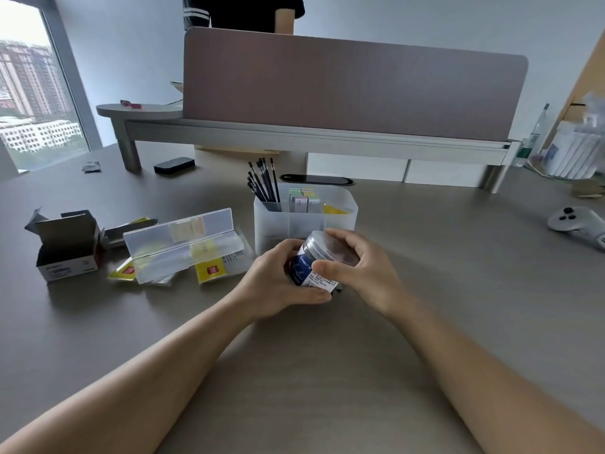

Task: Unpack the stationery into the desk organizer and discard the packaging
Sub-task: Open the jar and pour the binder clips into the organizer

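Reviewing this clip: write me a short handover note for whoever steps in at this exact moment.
Left hand grips the body of a small labelled jar; right hand grips its clear lid end. Jar is tilted, just in front of the desk organizer.
Done: pens and coloured note pads stand in the organizer.
Left: open and empty the jar, then discard the open cardboard box, clear case and wrappers on the left.

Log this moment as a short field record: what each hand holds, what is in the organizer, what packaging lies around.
left hand: grips body of labelled clear jar
right hand: grips jar's lid end
jar: tilted, in front of organizer
desk organizer: dark pens, sticky note pads
packaging: open cardboard box, open clear plastic case, left of organizer
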A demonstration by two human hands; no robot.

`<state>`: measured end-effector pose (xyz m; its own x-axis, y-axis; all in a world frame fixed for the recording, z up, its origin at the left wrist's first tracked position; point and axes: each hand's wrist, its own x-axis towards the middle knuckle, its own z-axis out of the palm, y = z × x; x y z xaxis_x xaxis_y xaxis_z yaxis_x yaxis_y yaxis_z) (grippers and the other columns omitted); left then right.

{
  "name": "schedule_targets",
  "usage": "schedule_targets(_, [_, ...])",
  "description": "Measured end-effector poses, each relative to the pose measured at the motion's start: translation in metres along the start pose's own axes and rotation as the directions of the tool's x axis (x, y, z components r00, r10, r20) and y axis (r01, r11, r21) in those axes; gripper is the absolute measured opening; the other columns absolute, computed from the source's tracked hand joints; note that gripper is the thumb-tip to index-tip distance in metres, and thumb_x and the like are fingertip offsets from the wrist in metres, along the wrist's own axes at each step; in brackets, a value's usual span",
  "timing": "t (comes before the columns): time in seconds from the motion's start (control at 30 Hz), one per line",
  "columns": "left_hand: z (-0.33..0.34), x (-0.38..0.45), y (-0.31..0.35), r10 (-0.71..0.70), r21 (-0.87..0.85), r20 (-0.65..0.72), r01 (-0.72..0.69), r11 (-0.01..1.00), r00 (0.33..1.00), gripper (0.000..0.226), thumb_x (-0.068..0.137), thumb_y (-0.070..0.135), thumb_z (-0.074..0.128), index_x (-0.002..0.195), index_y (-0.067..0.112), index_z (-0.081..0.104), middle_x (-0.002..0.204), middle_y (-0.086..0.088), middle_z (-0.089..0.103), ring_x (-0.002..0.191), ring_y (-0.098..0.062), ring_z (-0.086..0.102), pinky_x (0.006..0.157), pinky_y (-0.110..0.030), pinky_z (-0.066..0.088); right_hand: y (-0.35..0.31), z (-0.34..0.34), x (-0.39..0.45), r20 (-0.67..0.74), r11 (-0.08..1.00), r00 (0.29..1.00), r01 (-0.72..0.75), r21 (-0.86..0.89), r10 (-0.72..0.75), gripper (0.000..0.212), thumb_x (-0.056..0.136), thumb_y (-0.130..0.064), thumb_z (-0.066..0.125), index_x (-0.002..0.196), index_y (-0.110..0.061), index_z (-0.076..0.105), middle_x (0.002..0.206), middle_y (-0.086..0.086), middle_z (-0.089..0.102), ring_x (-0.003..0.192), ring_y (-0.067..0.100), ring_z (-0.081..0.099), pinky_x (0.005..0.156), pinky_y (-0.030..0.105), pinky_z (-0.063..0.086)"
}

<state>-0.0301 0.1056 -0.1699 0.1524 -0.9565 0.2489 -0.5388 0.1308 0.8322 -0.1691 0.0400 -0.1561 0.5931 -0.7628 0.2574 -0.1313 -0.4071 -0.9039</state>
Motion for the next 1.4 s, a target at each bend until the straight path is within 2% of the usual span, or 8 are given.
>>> schedule_targets(0.2, [0.002,0.001,-0.001,0.027,-0.055,-0.008,-0.028,0.998,1.0,0.061,0.058,0.019,0.081,0.108,0.026,0.047,0.091,0.017,0.06,0.08,0.0,0.061,0.073,-0.013,0.051,-0.002,-0.002,-0.001,0.003,0.999,1.0,0.014,0.046,-0.014,0.065,0.067,-0.015,0.074,0.127,-0.015,0.047,0.109,-0.008,0.056,0.098,0.002,0.055,0.081,0.009,0.046])
schedule_targets(0.3, [0.001,0.0,0.0,0.033,-0.068,0.005,-0.032,0.997,0.999,0.063,0.058,0.018,0.081,0.112,0.021,0.048,0.092,0.013,0.06,0.086,-0.006,0.062,0.075,-0.017,0.053,-0.004,-0.004,-0.003,0.025,0.998,1.0,0.012,0.067,-0.014,0.066,0.066,-0.015,0.074,0.126,-0.016,0.048,0.109,-0.009,0.056,0.102,0.004,0.055,0.087,0.015,0.047])
schedule_targets(0.43, [-0.001,-0.002,0.002,0.058,-0.075,0.017,-0.057,0.996,0.998,0.06,0.057,0.015,0.081,0.106,0.024,0.047,0.092,0.012,0.061,0.086,-0.01,0.063,0.075,-0.019,0.053,-0.006,-0.005,-0.005,0.06,0.996,0.998,-0.003,0.085,-0.002,0.075,0.054,-0.025,0.081,0.122,-0.018,0.05,0.108,-0.006,0.058,0.102,0.006,0.056,0.09,0.02,0.047])
schedule_targets(0.67, [-0.003,-0.004,0.005,0.088,-0.192,0.063,-0.074,0.979,0.994,0.059,0.051,0.014,0.085,0.098,0.025,0.052,0.088,0.007,0.064,0.078,-0.01,0.065,0.068,-0.018,0.053,-0.006,-0.005,-0.007,0.085,0.994,0.996,0.014,0.106,-0.024,0.067,0.041,-0.043,0.073,0.105,-0.033,0.054,0.114,0.001,0.06,0.111,0.019,0.056,0.099,0.038,0.046])
schedule_targets(0.87, [-0.003,-0.003,0.005,0.099,-0.395,0.134,-0.038,0.918,0.986,0.064,0.042,0.032,0.073,0.101,0.024,0.049,0.089,0.002,0.063,0.077,-0.007,0.066,0.065,-0.02,0.054,-0.003,-0.007,-0.004,0.087,0.968,0.995,0.029,0.25,-0.052,0.059,0.045,-0.031,0.075,0.099,-0.036,0.053,0.106,-0.007,0.057,0.106,0.014,0.057,0.093,0.028,0.047])
schedule_targets(1.07, [0.001,-0.002,-0.006,0.034,-0.281,0.147,0.008,0.96,0.989,0.089,0.029,0.058,0.082,0.103,0.034,0.039,0.113,-0.003,0.055,0.103,-0.013,0.059,0.089,-0.03,0.051,0.003,-0.006,-0.001,-0.035,0.94,0.999,0.007,0.34,0.005,0.065,0.054,-0.026,0.072,0.112,-0.026,0.043,0.101,-0.01,0.051,0.093,0.004,0.056,0.08,0.019,0.05])
schedule_targets(1.2, [0.001,-0.002,-0.008,0.044,-0.296,0.077,-0.019,0.955,0.996,0.055,0.058,0.015,0.077,0.098,0.031,0.042,0.104,0.001,0.057,0.097,-0.011,0.061,0.088,-0.032,0.053,0.006,-0.006,0.0,-0.023,0.943,0.999,-0.03,0.331,0.04,0.066,0.059,-0.031,0.075,0.116,-0.025,0.042,0.106,-0.006,0.051,0.098,0.009,0.056,0.086,0.026,0.049])
schedule_targets(1.4, [-0.007,-0.001,-0.01,0.038,-0.434,0.113,0.015,0.901,0.993,0.051,0.055,0.015,0.076,0.098,0.028,0.052,0.095,0.007,0.064,0.084,0.001,0.065,0.073,-0.014,0.052,0.009,-0.012,0.001,0.039,0.956,0.999,0.019,0.292,-0.031,0.058,0.053,-0.031,0.077,0.104,-0.032,0.051,0.109,-0.003,0.057,0.096,0.005,0.058,0.076,0.016,0.051])
